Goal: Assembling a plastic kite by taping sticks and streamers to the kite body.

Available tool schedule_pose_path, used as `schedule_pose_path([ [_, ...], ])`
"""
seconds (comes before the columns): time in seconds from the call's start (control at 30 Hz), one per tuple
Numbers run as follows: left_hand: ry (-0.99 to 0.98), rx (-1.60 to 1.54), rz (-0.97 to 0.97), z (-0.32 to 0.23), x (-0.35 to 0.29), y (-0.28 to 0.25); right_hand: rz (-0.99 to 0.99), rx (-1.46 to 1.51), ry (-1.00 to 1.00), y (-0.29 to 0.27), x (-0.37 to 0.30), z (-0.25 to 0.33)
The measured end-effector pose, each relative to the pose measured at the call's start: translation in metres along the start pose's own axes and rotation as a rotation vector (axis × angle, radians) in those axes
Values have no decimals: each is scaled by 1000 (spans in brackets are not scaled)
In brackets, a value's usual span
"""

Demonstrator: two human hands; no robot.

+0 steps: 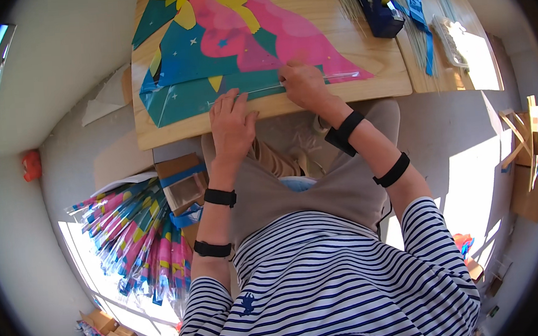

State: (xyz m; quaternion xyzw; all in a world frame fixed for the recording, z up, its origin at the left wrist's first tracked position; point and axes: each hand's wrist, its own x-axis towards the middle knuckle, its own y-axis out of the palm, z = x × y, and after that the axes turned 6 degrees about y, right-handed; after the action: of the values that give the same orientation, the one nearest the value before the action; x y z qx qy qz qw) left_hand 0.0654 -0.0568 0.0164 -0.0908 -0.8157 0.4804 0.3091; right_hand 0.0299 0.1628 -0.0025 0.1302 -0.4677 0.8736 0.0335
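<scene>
A colourful kite sheet in teal, pink and yellow lies flat on a low wooden table. My left hand rests flat on the sheet's near edge, fingers spread. My right hand presses down on a thin clear strip or stick that runs across the sheet's lower edge; fingers are curled on it. Both forearms wear black bands.
A blue tape dispenser and blue strips lie at the table's far right, next to thin sticks. A pile of wrapped kites sits on the floor at my left, beside a cardboard box. Cardboard pieces lie at far right.
</scene>
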Motion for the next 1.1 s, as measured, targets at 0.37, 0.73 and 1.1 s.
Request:
schedule_pose_path([
  [0.37, -15, -11, 91, -8, -3, 15, 3, -131, -108, -6, -7, -17],
  [0.73, -17, -34, 111, -11, 0, 13, 32, -159, 11, -56, -26, -70],
  [1.1, 10, -25, 114, -15, 3, 8, -16, -234, 114, -91, -43, -117],
])
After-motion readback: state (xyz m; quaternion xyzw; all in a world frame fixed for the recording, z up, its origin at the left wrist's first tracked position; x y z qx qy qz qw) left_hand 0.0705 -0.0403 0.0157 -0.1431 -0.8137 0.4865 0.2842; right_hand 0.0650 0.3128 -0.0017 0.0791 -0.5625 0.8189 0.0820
